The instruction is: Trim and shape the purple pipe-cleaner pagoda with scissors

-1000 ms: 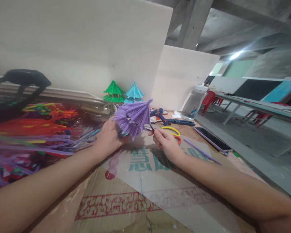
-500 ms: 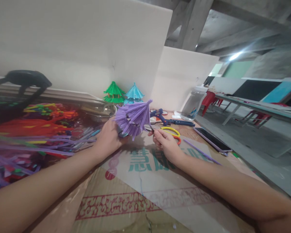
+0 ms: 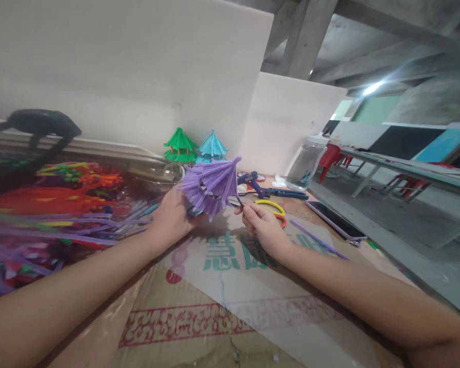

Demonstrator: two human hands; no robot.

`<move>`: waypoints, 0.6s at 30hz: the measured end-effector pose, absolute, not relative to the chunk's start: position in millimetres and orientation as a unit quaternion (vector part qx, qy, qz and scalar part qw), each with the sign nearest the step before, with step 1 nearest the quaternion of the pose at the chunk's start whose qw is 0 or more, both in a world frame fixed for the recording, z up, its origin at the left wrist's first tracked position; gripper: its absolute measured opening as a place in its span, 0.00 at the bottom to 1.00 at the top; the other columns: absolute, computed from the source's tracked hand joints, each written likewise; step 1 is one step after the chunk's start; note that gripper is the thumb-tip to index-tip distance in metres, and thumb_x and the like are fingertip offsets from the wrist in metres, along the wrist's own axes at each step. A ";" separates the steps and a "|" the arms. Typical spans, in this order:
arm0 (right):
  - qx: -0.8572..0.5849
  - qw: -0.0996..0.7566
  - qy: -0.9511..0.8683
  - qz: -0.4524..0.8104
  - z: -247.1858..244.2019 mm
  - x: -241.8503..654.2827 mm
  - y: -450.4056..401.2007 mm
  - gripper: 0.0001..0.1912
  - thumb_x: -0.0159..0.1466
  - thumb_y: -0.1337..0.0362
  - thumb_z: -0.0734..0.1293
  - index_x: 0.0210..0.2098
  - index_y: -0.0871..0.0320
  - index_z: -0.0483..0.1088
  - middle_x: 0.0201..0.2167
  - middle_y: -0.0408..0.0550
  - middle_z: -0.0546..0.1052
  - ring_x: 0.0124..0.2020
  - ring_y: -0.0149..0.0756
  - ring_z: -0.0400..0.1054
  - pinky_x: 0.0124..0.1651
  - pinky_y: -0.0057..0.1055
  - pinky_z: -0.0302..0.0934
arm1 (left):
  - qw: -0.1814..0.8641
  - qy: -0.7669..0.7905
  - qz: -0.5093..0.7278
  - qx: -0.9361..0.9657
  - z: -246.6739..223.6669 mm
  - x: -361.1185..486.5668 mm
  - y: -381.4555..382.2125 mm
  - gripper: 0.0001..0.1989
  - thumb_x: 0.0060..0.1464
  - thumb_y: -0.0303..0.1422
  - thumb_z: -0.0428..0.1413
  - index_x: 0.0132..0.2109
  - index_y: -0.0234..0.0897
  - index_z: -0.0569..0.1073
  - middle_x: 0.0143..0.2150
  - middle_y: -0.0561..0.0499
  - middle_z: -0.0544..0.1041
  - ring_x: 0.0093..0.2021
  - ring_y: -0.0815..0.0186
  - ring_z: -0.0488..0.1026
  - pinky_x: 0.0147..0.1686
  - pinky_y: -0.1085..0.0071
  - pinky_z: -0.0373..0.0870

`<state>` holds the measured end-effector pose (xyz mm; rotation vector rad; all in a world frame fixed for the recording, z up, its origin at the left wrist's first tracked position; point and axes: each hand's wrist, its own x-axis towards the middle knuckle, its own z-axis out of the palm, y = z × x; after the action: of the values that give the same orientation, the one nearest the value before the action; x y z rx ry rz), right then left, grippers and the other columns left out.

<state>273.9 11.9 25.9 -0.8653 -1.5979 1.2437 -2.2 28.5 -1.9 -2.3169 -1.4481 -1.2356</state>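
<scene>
A purple umbrella-shaped pipe-cleaner piece point(image 3: 210, 186) is tilted above the table, its pointed top toward the upper right. My left hand point(image 3: 174, 214) is closed round its left underside; the fingers are partly hidden behind it, and a bit of blue shows by them. At its right edge my right hand point(image 3: 258, 222) pinches a thin dark tip between thumb and forefinger. Behind the purple piece stand a green tiered piece point(image 3: 180, 146) and a light blue one point(image 3: 212, 146). Scissors with yellow and orange handles point(image 3: 271, 206) lie just behind my right hand.
Colourful pipe cleaners point(image 3: 72, 204) are heaped at the left, below a black object point(image 3: 42, 122). A blue glue gun point(image 3: 255, 183), pliers point(image 3: 287, 193) and a clear jar point(image 3: 306, 161) sit at the back. A phone point(image 3: 335, 220) and a purple stem point(image 3: 318, 239) lie at the right.
</scene>
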 end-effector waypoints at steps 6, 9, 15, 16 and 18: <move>-0.344 0.456 -0.646 0.506 24.8 273.5 13.1 0.36 0.60 0.28 0.75 0.39 0.57 0.76 0.20 0.32 0.55 0.21 0.28 0.44 0.24 0.31 0.37 | 0.089 -0.485 -0.408 -0.769 -3.1 -1.5 27.2 0.32 0.61 0.39 0.65 0.69 0.37 0.70 0.66 0.35 0.77 0.69 0.39 0.73 0.71 0.39 0.71; -0.339 0.455 -0.647 0.509 24.3 273.5 13.6 0.36 0.60 0.28 0.75 0.40 0.57 0.76 0.21 0.32 0.56 0.21 0.27 0.44 0.24 0.31 0.36 | 0.081 -0.486 -0.406 -0.769 -2.0 -1.2 26.7 0.30 0.62 0.40 0.65 0.67 0.38 0.71 0.65 0.36 0.77 0.68 0.41 0.74 0.70 0.40 0.71; -0.334 0.461 -0.644 0.512 24.6 273.5 13.3 0.38 0.60 0.28 0.75 0.41 0.59 0.77 0.21 0.32 0.57 0.22 0.27 0.45 0.24 0.30 0.37 | 0.073 -0.482 -0.413 -0.769 -1.3 -0.7 26.6 0.29 0.61 0.38 0.65 0.66 0.37 0.71 0.65 0.36 0.78 0.67 0.42 0.75 0.71 0.41 0.71; -0.333 0.460 -0.645 0.511 24.7 273.5 13.3 0.38 0.60 0.28 0.75 0.41 0.59 0.77 0.21 0.33 0.57 0.22 0.27 0.45 0.24 0.30 0.37 | 0.074 -0.481 -0.411 -0.771 -1.5 -0.6 26.7 0.30 0.61 0.38 0.65 0.67 0.37 0.71 0.66 0.35 0.77 0.67 0.42 0.74 0.71 0.41 0.70; -0.336 0.460 -0.646 0.508 24.8 273.7 13.3 0.38 0.60 0.28 0.75 0.41 0.59 0.77 0.21 0.33 0.57 0.22 0.27 0.45 0.24 0.30 0.37 | 0.081 -0.490 -0.404 -0.768 -2.2 -0.5 26.8 0.33 0.61 0.39 0.65 0.69 0.37 0.70 0.68 0.35 0.76 0.69 0.42 0.73 0.72 0.42 0.70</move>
<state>273.7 13.3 24.8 -0.8264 -1.5907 1.2518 -0.5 26.8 -2.2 -2.2968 -1.4630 -1.2074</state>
